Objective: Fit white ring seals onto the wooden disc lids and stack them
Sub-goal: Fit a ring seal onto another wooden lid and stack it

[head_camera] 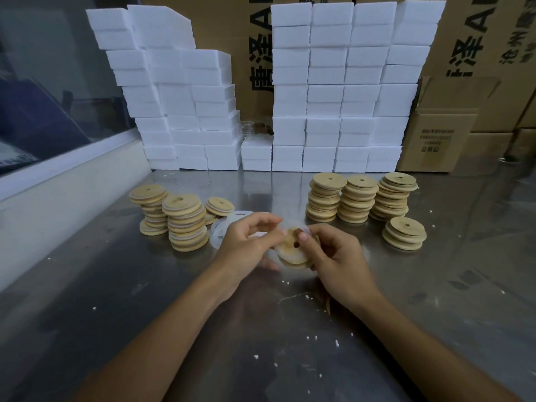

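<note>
Above the middle of the metal table [145, 300], both hands hold one wooden disc lid [291, 250] with a small centre hole. A white ring seal [293, 226] lies around its upper edge. My left hand [246, 242] pinches the ring at the lid's left side. My right hand [333, 256] grips the lid from the right, thumb pressed near the hole. Loose white ring seals [222, 229] lie just left of my left hand. Stacks of lids with white seals [185, 221] stand on the left. Stacks of plain wooden lids [358, 198] stand on the right.
A wall of white foam blocks [333, 111] rises along the back of the table, with cardboard boxes [441, 134] behind and to the right. A low white ledge [58, 198] under a window borders the left side. Small white crumbs dot the tabletop.
</note>
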The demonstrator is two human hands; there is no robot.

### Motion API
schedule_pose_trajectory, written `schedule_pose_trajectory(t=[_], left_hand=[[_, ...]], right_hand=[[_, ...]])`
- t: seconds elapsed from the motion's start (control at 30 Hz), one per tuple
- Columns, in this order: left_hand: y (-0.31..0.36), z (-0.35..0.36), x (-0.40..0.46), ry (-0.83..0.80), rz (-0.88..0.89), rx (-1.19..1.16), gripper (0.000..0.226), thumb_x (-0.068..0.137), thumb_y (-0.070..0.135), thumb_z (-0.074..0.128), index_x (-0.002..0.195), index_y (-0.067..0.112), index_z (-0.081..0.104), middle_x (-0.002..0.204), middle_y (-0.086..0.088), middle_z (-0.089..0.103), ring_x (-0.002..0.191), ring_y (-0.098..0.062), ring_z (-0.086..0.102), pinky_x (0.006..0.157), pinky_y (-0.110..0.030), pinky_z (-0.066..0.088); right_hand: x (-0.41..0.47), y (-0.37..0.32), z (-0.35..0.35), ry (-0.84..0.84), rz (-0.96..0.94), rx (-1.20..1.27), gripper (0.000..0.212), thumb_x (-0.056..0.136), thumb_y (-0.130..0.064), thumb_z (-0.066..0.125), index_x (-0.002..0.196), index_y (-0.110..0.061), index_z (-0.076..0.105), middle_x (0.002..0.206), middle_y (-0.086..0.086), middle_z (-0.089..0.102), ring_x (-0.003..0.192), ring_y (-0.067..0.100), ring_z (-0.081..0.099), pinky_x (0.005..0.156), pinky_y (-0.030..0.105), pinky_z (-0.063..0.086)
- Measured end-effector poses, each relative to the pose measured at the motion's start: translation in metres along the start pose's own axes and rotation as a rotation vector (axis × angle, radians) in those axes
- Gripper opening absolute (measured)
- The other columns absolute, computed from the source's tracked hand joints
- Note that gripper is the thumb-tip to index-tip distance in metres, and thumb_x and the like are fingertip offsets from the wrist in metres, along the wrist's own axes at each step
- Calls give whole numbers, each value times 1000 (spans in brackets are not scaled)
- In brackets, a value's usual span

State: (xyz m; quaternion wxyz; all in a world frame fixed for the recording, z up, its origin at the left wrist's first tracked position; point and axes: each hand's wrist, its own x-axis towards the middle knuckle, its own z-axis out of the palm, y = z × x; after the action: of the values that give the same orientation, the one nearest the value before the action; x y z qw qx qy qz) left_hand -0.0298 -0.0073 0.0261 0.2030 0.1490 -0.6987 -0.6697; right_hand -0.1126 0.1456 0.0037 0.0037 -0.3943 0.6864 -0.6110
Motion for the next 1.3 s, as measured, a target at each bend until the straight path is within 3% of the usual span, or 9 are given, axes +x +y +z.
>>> schedule_pose_trajectory(t=[0.07,0.13,0.27,0.37,0.57,0.73,1.03,1.3], left_hand=[[-3,4,-1,-118,-95,-65,39,86,18,71,122,9,62,113,-11,69,99,-25,70,63,-37,58],[-4,8,-2,-89,-105,-112,39,88,12,68,125,4,59,111,-12,71,95,-26,71,60,-34,58],[-7,6,1,46,-38,-142,28,86,7,70,113,4,65,105,-12,73,87,-26,73,62,-34,60],[-9,3,4,124,69,-78,19,83,6,73,102,8,70,98,-7,75,85,-24,74,62,-38,61],[-13,1,6,197,188,-82,7,84,6,73,87,12,74,100,-5,74,93,-22,72,65,-45,61],[-15,-1,7,254,206,-65,13,85,3,71,75,13,71,84,-5,74,82,-21,73,60,-40,60],[-18,0,7,220,217,33,20,89,6,68,74,19,65,88,4,69,83,-14,72,58,-40,61],[-20,2,8,119,196,72,30,94,7,60,71,28,61,97,-4,68,86,-13,72,62,-33,60]], right_hand=[[0,2,0,9,-7,-11,11,95,-23,62,98,-19,72,79,-6,71,73,11,65,64,34,54],[0,4,1,25,-1,-12,9,96,-22,62,100,-19,69,82,-5,72,75,12,67,64,35,56],[3,6,4,77,28,23,6,95,-21,63,100,-25,65,86,-7,73,74,11,68,58,31,57],[10,9,4,124,58,7,7,93,-19,65,98,-20,70,84,-5,72,76,14,68,57,31,59],[21,11,9,133,125,130,6,92,-11,66,90,-14,71,81,2,73,74,13,70,61,26,59],[23,11,11,113,150,161,5,92,-7,66,90,-5,69,81,6,74,76,16,72,62,24,59],[21,13,10,107,126,73,4,89,-11,70,85,-14,69,80,1,75,78,15,73,75,43,62],[19,11,8,81,110,61,5,90,-12,69,86,-13,66,78,2,76,76,18,73,73,54,59]])
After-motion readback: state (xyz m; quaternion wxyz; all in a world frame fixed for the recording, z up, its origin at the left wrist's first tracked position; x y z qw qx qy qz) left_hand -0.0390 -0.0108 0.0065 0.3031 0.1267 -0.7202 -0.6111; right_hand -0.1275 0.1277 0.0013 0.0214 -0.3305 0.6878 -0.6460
